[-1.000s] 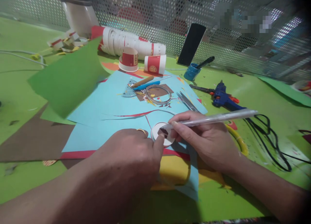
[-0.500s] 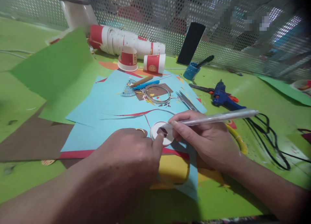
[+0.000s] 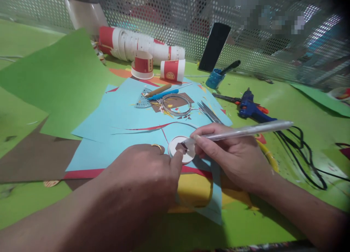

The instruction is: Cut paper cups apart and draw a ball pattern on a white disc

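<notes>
The green bench (image 3: 295,110) carries a spread of coloured paper, and the light blue sheet (image 3: 123,117) in its middle serves as landmark. A large green sheet (image 3: 60,77) overlaps that sheet's far left corner; beyond its far edge lie a row of stacked paper cups (image 3: 142,48) and a dark phone (image 3: 214,46) leaning on the mesh; off its right edge lies a blue glue gun (image 3: 250,108) with its black cord. On the blue sheet's near right part rests a white paper disc (image 3: 182,150) bearing a small brown piece. The left hand (image 3: 142,175) pins the disc's near edge with one extended fingertip, the other fingers curled. The right hand (image 3: 232,157) has its fingers pinched around a clear pen (image 3: 246,130), tip on the brown piece. The disc is small and held at one point only, so a firm stroke could pivot or skid it and smear the line; the pinning fingertip sits close to the pen tip and may get marked.
</notes>
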`<state>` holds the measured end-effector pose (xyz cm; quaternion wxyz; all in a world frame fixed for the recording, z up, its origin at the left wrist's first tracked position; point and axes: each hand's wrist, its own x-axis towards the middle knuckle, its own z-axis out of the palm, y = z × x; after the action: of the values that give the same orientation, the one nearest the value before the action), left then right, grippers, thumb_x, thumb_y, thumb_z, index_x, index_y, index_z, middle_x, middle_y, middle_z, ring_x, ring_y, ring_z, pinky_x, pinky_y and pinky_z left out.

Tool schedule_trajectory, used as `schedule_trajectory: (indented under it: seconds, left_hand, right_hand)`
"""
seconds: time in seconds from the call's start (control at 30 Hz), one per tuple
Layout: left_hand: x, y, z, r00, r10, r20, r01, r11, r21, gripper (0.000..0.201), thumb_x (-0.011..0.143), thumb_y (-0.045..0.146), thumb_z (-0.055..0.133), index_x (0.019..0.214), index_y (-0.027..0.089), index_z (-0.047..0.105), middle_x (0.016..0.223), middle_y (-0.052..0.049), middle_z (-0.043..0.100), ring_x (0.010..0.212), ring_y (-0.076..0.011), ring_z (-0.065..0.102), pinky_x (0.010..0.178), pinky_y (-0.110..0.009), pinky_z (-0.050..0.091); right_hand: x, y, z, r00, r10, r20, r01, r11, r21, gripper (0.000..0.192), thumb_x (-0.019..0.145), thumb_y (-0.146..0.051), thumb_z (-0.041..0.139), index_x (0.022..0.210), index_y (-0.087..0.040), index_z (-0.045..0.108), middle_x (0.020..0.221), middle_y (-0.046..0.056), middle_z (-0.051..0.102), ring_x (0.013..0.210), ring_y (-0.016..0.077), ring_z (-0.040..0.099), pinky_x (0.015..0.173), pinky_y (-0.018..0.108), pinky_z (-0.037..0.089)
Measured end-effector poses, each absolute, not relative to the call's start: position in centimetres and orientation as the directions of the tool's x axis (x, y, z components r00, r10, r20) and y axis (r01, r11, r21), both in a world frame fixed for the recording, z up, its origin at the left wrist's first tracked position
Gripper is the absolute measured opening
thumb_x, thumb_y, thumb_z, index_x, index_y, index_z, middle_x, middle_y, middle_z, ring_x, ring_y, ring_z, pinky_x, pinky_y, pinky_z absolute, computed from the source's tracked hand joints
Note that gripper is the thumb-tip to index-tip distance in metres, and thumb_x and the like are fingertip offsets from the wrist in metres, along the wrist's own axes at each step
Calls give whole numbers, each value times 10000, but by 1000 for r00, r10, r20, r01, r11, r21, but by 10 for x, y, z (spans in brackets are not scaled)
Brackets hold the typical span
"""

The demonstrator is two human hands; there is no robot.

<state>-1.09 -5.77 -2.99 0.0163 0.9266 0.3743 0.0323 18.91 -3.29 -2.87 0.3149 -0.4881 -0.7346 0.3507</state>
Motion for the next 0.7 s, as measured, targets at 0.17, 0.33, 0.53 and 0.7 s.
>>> schedule_trajectory:
  seconds: [0.17,0.33,0.53,0.7]
  left_hand:
    - [-11,-58,-29,737,675,25,675,-738,3,200,837,160,512,1003,126,616,666,-58,629,475,-161,497,457,-272,332]
    - [-9,-57,-29,728,685,11,685,-728,-22,219,830,157,517,1023,132,618,667,-56,637,479,-149,491,457,-263,294]
    - [-9,-56,-29,735,678,-3,678,-735,-26,262,823,154,506,1060,134,618,710,-71,661,514,-167,531,466,-271,313]
    - [-8,-56,-29,733,680,-7,679,-733,-30,258,820,147,498,1045,137,624,704,-70,660,498,-171,523,458,-276,306]
  right_hand:
    - [192,-34,-29,-322,939,120,520,281,-806,115,915,-282,592,864,-215,670,701,-36,676,635,107,603,607,211,489]
    - [193,-34,-30,-315,941,121,543,283,-790,112,917,-282,595,865,-219,672,694,-49,669,615,89,577,592,192,463]
    - [194,-33,-30,-316,941,119,542,282,-791,105,918,-272,598,867,-219,671,692,-63,665,612,73,566,589,166,449]
    - [195,-34,-30,-307,946,103,548,264,-794,119,917,-293,598,864,-214,671,694,-58,664,612,80,568,584,180,450]
